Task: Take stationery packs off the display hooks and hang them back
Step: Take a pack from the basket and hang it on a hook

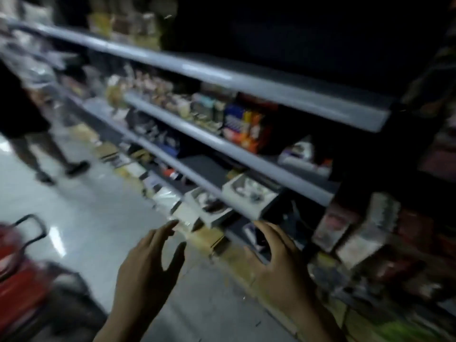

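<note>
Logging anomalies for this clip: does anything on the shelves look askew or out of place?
Two white boxes appear to jut, tilted, over the front edge of a low shelf. Blur hides finer detail.

Left hand (148, 265) and right hand (278, 262) reach forward, fingers spread, empty.

we record three grey shelves (222, 77), badly blurred. blue and orange packs (246, 127) stand on the middle shelf. white boxes (249, 193) sit at the lowest shelf's edge. brownish cartons (204, 239) line the glossy floor (98, 218).
</note>
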`<state>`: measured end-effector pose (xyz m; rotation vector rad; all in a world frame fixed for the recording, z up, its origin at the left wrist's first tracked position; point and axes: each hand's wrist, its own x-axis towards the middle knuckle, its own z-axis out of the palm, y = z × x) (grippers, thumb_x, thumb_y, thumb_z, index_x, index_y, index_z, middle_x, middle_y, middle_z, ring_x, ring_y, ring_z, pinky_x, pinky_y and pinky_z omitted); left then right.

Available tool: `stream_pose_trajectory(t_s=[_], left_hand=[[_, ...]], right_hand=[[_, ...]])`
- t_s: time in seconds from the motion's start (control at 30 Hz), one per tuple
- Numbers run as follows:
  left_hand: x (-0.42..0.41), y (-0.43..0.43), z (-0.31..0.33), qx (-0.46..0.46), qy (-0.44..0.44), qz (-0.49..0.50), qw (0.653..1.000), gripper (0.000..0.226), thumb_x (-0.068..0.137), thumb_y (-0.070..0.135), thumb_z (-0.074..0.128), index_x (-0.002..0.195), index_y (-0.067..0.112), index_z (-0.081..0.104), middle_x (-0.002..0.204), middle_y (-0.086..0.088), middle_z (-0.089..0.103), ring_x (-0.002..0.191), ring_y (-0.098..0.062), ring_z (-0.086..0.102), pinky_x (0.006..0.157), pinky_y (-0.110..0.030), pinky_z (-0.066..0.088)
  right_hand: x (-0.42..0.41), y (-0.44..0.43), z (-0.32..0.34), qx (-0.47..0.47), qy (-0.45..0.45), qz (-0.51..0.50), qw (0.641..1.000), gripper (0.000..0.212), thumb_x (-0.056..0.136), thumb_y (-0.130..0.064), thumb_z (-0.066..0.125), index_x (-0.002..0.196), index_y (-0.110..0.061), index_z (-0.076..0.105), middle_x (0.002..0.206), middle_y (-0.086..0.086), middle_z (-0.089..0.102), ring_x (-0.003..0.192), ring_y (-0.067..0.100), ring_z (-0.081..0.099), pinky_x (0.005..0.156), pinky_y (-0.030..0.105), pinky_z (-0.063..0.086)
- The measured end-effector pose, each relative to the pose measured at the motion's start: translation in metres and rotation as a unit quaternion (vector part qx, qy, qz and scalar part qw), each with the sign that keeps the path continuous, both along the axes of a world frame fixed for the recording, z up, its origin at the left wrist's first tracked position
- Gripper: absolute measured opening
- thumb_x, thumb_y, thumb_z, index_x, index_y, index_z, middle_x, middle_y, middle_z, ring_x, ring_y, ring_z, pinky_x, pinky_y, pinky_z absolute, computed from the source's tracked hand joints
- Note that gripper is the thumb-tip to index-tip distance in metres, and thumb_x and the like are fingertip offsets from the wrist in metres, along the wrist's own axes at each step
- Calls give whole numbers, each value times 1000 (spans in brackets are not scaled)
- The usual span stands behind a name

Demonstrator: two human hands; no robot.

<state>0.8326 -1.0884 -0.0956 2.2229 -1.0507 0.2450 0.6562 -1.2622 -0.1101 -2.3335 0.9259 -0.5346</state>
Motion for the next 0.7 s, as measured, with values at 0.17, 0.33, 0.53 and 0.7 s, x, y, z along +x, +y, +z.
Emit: stream_pose_trajectory(t_s=[0.17,0.33,0.53,0.7], left_hand=[[64,146,-67,5,92,143,985,26,92,28,73,117,27,68,100,8,74,87,-21,73,70,-36,56],[106,256,-109,88,154,246,953,20,96,46,53,90,27,55,82,7,66,77,-25,68,61,-39,52],[140,322,-130,80,165,333,925,33,104,39,54,75,23,46,70,2,56,66,-21,60,56,-41,46],[188,349,-163,108,204,382,895,63,103,64,30,73,19,61,67,5,64,64,-12,63,58,-43,51]], right_hand=[[99,94,-73,88,48,99,990,48,93,-47,69,138,-36,56,132,-24,57,123,-2,52,98,17,45],[183,177,-111,137,84,211,964,33,94,-34,71,127,-33,65,116,-20,68,111,-4,61,91,21,51],[257,246,-143,150,108,284,941,20,98,-32,66,79,-32,72,83,-19,71,84,-4,65,69,17,48],[323,274,-161,153,125,313,929,51,100,-36,63,51,-23,56,73,-6,69,74,5,66,69,36,51]])
